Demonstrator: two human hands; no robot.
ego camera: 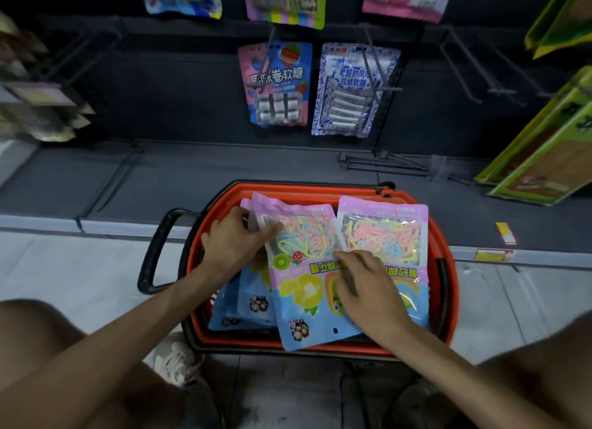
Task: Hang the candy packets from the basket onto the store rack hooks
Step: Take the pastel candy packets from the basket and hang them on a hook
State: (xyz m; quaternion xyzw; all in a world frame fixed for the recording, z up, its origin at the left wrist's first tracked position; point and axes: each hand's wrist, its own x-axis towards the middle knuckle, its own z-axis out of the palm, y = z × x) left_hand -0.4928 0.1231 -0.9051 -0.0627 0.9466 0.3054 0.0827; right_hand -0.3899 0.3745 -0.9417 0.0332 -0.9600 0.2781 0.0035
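Note:
An orange basket (443, 287) stands on the floor in front of the rack, filled with several pastel candy packets. The top left packet (298, 268) shows rainbow candy strings through a window. My left hand (234, 239) grips its upper left corner. My right hand (368, 287) rests on its right side, fingers curled at the edge where it overlaps a second packet (384, 230). More packets (246, 300) lie underneath. Empty black hooks (384, 166) stick out low on the rack.
Two packets hang on hooks above the basket, a pink-blue one (277, 82) and a blue-white one (352, 89). Green-yellow packs (544, 159) hang at the right. The basket's black handle (157, 252) lies to its left. My knees flank the basket.

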